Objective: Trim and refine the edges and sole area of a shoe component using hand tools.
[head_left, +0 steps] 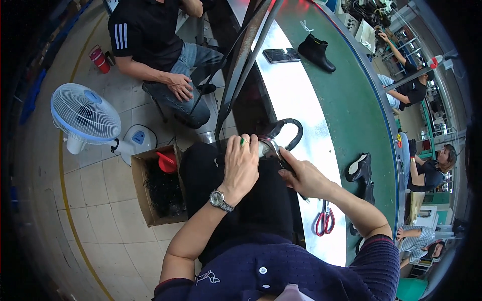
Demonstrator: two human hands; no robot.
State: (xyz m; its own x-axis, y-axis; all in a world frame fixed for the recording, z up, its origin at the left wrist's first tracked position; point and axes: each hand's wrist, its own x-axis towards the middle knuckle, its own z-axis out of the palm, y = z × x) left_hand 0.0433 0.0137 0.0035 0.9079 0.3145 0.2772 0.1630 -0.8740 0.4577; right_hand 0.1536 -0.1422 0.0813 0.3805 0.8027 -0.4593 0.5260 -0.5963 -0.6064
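Note:
Over my lap, a black shoe with a pale area inside its curved black rim rests at the edge of the metal-topped bench. My left hand is closed on the near part of this shoe, fingers pressed over it. In my right hand is a hand tool with a curved metal head and a dark handle. Its head meets the shoe right beside my left fingers; its exact kind is partly hidden by my grip. Red-handled scissors lie on the bench near my right forearm.
A cardboard box of black scraps with a red scoop stands left of my legs, near a fan. A phone and black boots lie farther along the bench and green belt. Metal posts rise ahead; a person sits beyond.

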